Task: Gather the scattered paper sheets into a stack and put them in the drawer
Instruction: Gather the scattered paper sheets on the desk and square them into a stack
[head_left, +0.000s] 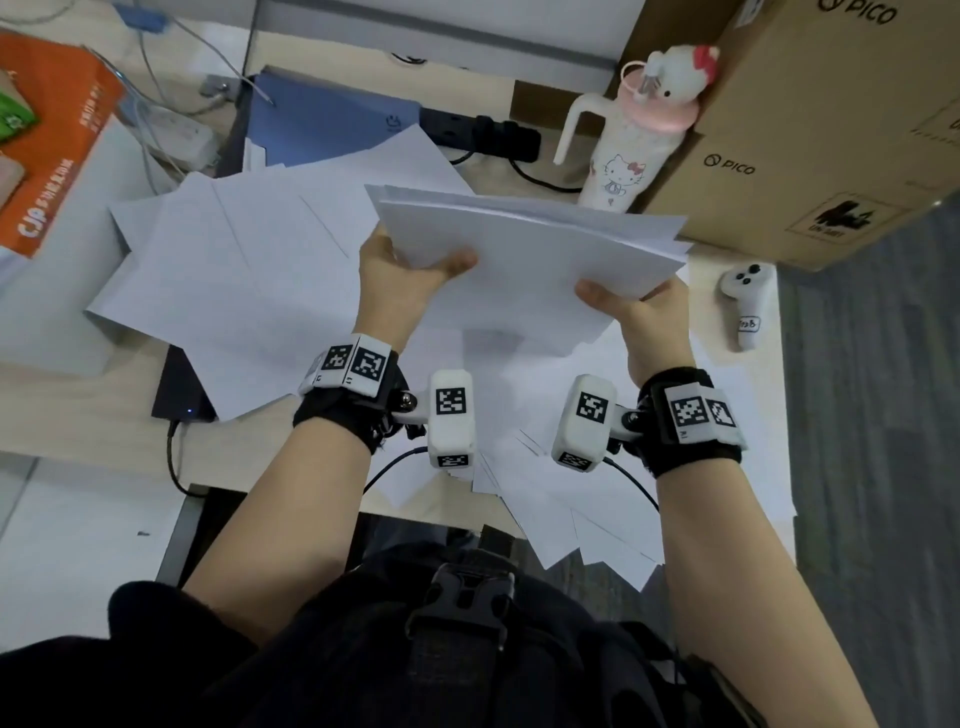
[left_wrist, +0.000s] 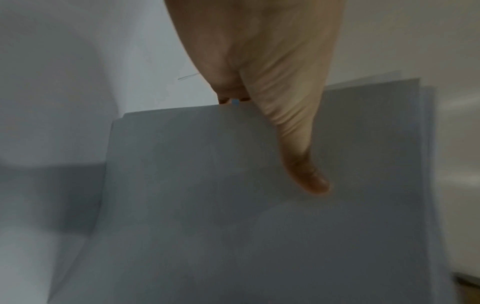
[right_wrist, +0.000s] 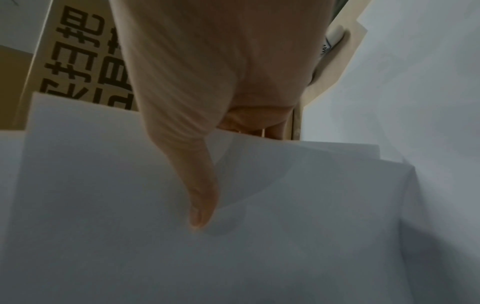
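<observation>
Head view shows the left hand (head_left: 402, 275) and right hand (head_left: 641, 306) each pinching the near edge of a stack (head_left: 530, 249) held above the desk (head_left: 78, 415), thumbs on top, fingers apparently underneath. The stack's long axis runs left to right between the hands, reaching away from the person. Loose sheets (head_left: 249, 291) still lie below, mostly nearer the left hand, others at the near edge; no drawer is visible.
</observation>
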